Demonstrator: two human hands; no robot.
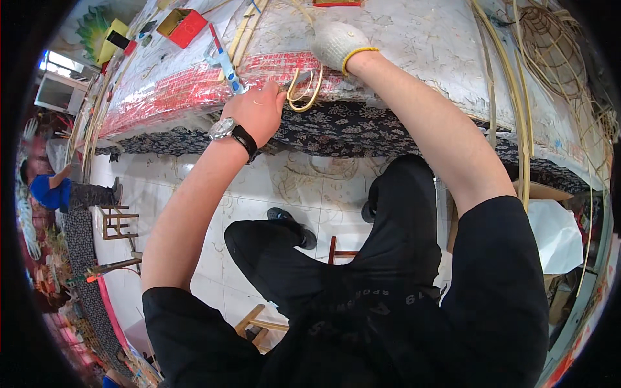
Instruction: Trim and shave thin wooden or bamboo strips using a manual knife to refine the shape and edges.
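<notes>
My left hand [255, 111], bare with a watch at the wrist, is closed at the table's front edge. A dark grey, blade-like piece [299, 81] shows just beyond its fingers; its grip is hidden. Beside it a pale bamboo strip [304, 108] bends into a narrow loop over the edge. My right hand [339, 46], in a white knitted glove with a yellow cuff, is closed over the strip farther back, its fingertips mostly hidden. A white and blue tool-like object [228, 70] lies against the far side of my left hand.
Bamboo strips [521, 97] run along the table [427, 39] at right, near a woven frame [550, 35]. A red box [183, 27] stands at the far left. Below hangs a dark patterned cloth [362, 126]. Another person [55, 191] sits at far left by a wooden stool [119, 223].
</notes>
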